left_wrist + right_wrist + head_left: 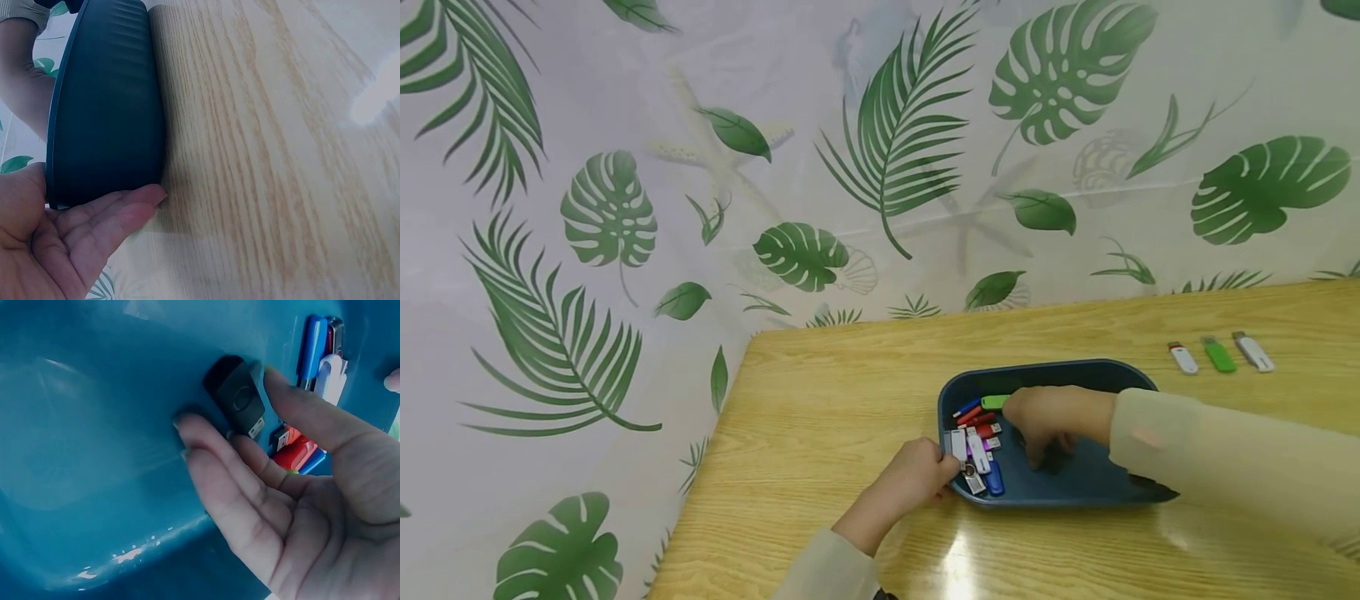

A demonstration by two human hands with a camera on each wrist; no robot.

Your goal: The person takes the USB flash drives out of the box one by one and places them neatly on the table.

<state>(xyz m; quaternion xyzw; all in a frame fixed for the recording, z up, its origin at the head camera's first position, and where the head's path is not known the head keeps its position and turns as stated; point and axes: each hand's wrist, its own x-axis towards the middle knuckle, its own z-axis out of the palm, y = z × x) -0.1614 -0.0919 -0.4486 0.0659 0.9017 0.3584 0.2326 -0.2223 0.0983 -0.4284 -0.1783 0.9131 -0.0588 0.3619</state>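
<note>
A dark blue plastic tray (1105, 492) stands on the wooden table. My left hand (917, 475) grips its near left corner, thumb over the rim and fingers along the outer wall. In the left wrist view those fingers (106, 231) lie against the tray's end. Reaching down into the middle of the tray is my right hand (1048, 417). It holds a black USB flash drive (240, 397) between thumb and index finger, the other fingers extended. Several flash drives lie piled at the tray's left end, among them a green one (996, 402), a white one (978, 454) and a blue one (994, 479).
On the table right of the tray lie a white flash drive with a red end (1183, 358), a green flash drive (1219, 356) and another white flash drive (1254, 352), side by side. A leaf-patterned sheet (925, 283) hangs behind and left of the table (842, 375).
</note>
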